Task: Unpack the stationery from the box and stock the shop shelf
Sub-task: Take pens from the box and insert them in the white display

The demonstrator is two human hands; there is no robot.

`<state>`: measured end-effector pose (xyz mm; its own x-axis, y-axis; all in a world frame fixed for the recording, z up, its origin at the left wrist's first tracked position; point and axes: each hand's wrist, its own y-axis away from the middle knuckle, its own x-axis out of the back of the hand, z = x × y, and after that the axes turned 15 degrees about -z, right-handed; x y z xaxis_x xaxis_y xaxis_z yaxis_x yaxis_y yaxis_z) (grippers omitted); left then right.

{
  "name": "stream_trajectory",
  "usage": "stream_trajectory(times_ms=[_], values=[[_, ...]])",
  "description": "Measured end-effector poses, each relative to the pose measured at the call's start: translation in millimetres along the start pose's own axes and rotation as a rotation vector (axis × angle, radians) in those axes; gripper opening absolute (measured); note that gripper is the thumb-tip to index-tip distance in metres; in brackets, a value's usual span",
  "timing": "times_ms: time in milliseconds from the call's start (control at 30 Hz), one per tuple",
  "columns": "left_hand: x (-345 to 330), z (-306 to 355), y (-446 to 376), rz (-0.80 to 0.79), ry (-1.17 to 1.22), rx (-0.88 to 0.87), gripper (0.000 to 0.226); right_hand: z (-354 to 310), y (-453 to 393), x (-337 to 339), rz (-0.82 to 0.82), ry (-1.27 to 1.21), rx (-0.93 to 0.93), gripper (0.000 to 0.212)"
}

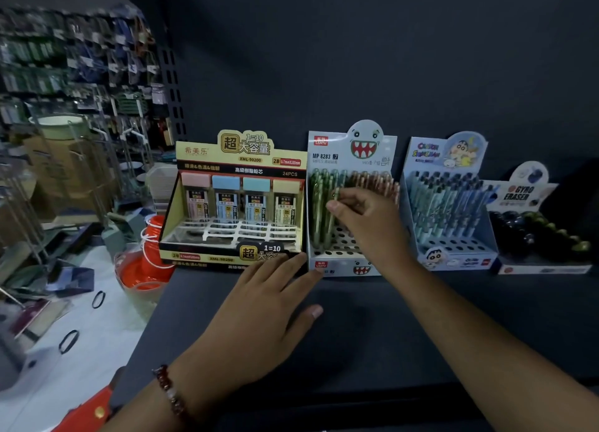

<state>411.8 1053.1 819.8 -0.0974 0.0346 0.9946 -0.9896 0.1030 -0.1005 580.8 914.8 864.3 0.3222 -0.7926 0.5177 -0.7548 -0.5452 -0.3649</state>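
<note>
Dark shelf [372, 318], right hand [366, 214] pinching upright pencil [334, 201]

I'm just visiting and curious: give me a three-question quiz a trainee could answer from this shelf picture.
1. True or false: the right hand pinches a green pen in the pale monster-face display box.
2. How many display boxes stand on the dark shelf?
3. The left hand lies: A flat on the shelf, B inside the yellow lead-refill box.

Key: 1 true; 2 four; 3 A.
</note>
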Motion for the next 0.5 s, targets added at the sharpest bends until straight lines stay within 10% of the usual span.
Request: stream_trajectory(times_ms=[500], values=[[-3.2,102.0,-18.9,0.028,0.259,-0.282,0.048,4.8,112.3,112.5,-0.165,0.399,-0.120,0.042]])
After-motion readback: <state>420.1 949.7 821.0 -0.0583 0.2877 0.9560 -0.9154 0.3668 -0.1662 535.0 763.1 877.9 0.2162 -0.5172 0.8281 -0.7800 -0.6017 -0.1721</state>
